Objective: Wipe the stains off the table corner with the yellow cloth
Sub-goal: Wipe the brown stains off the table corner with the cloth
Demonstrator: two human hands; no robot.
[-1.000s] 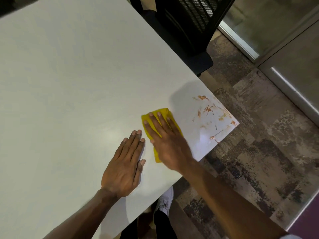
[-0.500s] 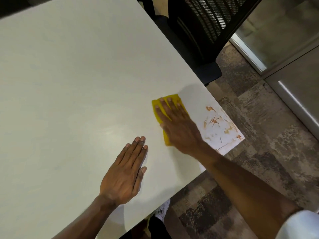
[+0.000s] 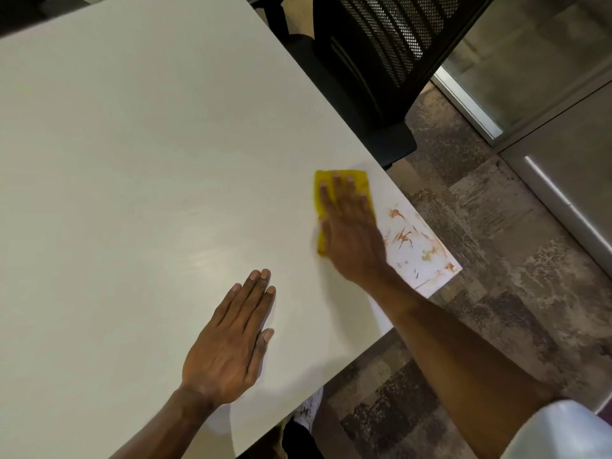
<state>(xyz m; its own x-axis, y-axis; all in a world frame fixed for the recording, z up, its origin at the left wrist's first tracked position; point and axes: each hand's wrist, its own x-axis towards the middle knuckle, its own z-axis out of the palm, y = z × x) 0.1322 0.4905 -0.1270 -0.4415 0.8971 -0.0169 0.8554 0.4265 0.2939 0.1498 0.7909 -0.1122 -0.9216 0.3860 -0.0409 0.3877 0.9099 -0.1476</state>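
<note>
A folded yellow cloth (image 3: 326, 190) lies flat on the white table (image 3: 132, 160), near its right edge. My right hand (image 3: 352, 233) presses down on it with fingers spread, covering most of it. Orange-brown stains (image 3: 414, 246) streak the table corner just right of that hand, apart from the cloth. My left hand (image 3: 231, 339) rests palm-down on the table nearer to me, holding nothing.
A black mesh office chair (image 3: 381, 61) stands against the table's right side beyond the cloth. Patterned carpet (image 3: 496, 293) lies past the table corner. A glass partition with a metal frame (image 3: 546, 167) runs along the right. A white shoe (image 3: 311, 409) shows below the table edge.
My right hand has slid the cloth away from me along the table, from beside my left hand to a spot farther off, next to the stains. My left hand has stayed flat.
</note>
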